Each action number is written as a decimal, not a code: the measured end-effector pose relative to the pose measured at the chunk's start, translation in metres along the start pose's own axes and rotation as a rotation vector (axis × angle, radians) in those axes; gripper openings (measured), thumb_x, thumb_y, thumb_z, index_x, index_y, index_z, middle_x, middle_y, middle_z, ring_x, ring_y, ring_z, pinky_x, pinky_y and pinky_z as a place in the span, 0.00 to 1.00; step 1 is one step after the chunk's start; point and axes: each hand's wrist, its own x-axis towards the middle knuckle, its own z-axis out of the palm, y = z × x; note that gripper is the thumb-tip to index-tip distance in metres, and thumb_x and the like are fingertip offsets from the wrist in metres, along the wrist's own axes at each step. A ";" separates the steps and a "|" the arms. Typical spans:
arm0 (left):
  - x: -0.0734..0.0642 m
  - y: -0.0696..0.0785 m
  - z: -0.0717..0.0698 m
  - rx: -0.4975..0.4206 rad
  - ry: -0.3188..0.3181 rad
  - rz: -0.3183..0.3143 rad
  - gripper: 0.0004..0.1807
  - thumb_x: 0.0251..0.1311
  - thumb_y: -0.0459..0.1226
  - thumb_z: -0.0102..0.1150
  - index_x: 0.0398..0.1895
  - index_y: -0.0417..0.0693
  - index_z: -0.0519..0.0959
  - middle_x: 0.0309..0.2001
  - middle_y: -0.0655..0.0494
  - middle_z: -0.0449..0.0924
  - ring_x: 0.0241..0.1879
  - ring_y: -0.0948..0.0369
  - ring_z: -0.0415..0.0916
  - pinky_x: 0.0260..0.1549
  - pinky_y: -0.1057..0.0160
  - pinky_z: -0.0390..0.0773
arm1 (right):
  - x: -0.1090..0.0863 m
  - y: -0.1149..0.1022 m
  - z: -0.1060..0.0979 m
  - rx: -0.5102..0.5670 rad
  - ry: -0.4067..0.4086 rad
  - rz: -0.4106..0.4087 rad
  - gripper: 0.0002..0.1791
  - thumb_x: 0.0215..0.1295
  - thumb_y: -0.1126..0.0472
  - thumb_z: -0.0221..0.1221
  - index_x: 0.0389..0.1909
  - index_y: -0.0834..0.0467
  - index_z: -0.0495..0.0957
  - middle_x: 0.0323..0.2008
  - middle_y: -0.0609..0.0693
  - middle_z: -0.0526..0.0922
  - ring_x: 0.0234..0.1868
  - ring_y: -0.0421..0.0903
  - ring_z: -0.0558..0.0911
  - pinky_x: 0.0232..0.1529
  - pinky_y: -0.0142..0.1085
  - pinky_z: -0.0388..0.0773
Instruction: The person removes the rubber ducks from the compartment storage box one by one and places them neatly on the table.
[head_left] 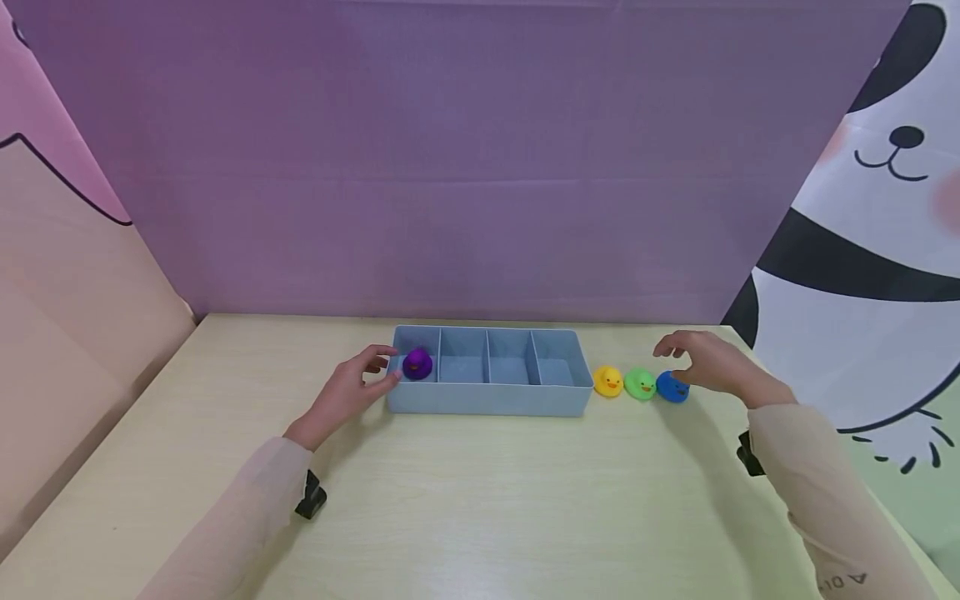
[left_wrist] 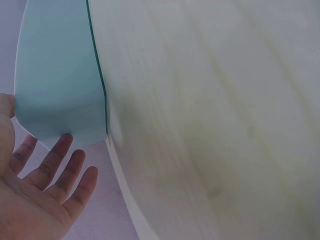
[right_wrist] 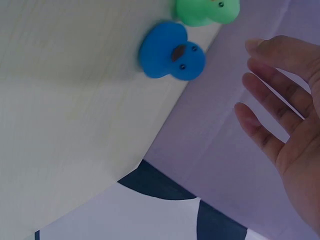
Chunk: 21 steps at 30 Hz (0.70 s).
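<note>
A light blue box with four compartments point(head_left: 487, 400) lies lengthwise on the table. A purple rubber duck point(head_left: 417, 364) sits in its leftmost compartment. My left hand point(head_left: 348, 390) is at the box's left end, thumb and fingertips right at its wall, fingers loosely spread. To the right of the box, a yellow rubber duck point(head_left: 608, 382), a green rubber duck point(head_left: 641, 384) and a blue rubber duck point(head_left: 672, 387) stand in a row. Above the blue duck hovers my right hand point(head_left: 712, 364), its fingers relaxed and holding nothing; the right wrist view shows a gap between them.
The pale wooden table point(head_left: 480, 500) ends at a purple cloth backdrop point(head_left: 480, 167) behind the box. A panda-print cloth point(head_left: 862, 225) hangs on the right, and a pink and beige one point(head_left: 67, 275) on the left.
</note>
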 end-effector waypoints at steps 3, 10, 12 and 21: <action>0.000 -0.001 0.000 0.002 0.001 0.004 0.25 0.60 0.48 0.54 0.59 0.49 0.68 0.53 0.41 0.75 0.54 0.45 0.71 0.51 0.47 0.73 | 0.005 -0.006 0.001 -0.016 0.009 -0.019 0.17 0.48 0.69 0.64 0.42 0.62 0.77 0.39 0.54 0.81 0.40 0.51 0.78 0.41 0.46 0.77; 0.000 -0.001 0.000 0.003 0.000 -0.001 0.25 0.60 0.47 0.55 0.58 0.50 0.68 0.53 0.42 0.75 0.54 0.45 0.71 0.51 0.47 0.73 | 0.014 -0.023 0.004 -0.033 0.019 -0.047 0.18 0.49 0.68 0.64 0.43 0.61 0.77 0.39 0.53 0.81 0.40 0.50 0.77 0.41 0.46 0.77; 0.000 -0.001 0.000 0.003 0.001 -0.003 0.24 0.60 0.47 0.55 0.58 0.50 0.68 0.53 0.42 0.75 0.54 0.45 0.71 0.51 0.47 0.73 | 0.017 -0.029 0.004 -0.034 0.021 -0.051 0.18 0.49 0.67 0.64 0.44 0.61 0.77 0.40 0.53 0.81 0.41 0.50 0.77 0.42 0.46 0.77; -0.001 0.000 -0.002 0.004 0.000 -0.004 0.25 0.60 0.47 0.54 0.59 0.49 0.67 0.53 0.42 0.74 0.54 0.45 0.70 0.51 0.47 0.72 | 0.031 -0.050 0.007 -0.056 0.053 -0.116 0.17 0.49 0.66 0.65 0.43 0.59 0.78 0.40 0.51 0.81 0.41 0.49 0.78 0.43 0.45 0.77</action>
